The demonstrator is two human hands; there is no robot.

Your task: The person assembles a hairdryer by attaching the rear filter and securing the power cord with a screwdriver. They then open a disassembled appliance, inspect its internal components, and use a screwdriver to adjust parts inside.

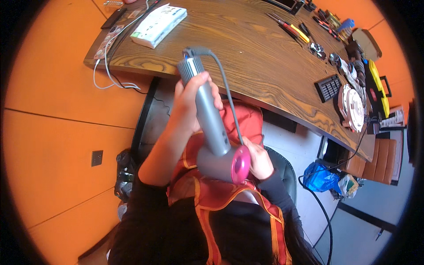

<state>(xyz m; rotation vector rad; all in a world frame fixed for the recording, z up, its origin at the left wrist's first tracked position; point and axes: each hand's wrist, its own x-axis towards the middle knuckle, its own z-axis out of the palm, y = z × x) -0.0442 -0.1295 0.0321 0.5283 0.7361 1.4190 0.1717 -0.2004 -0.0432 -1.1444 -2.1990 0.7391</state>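
A grey hair dryer (213,119) with a pink ring (241,164) is held above my lap, its handle end up and its head down toward me. My left hand (187,95) wraps round the upper part of the handle, thumb across the front. From the ribbed top of the handle a grey cord (224,70) arcs over and hangs down to my right hand (259,160). That hand is closed round the cord beside the pink ring; the dryer's head partly hides its fingers. A red apron with orange trim (240,201) covers my front.
Beyond my hands stands a wooden desk (234,39) with a tissue pack (159,25), cables, pliers (289,31), a black keypad-like block (328,87) and a white round part (351,108). A black cable (324,207) hangs at right near a blue bag (319,176).
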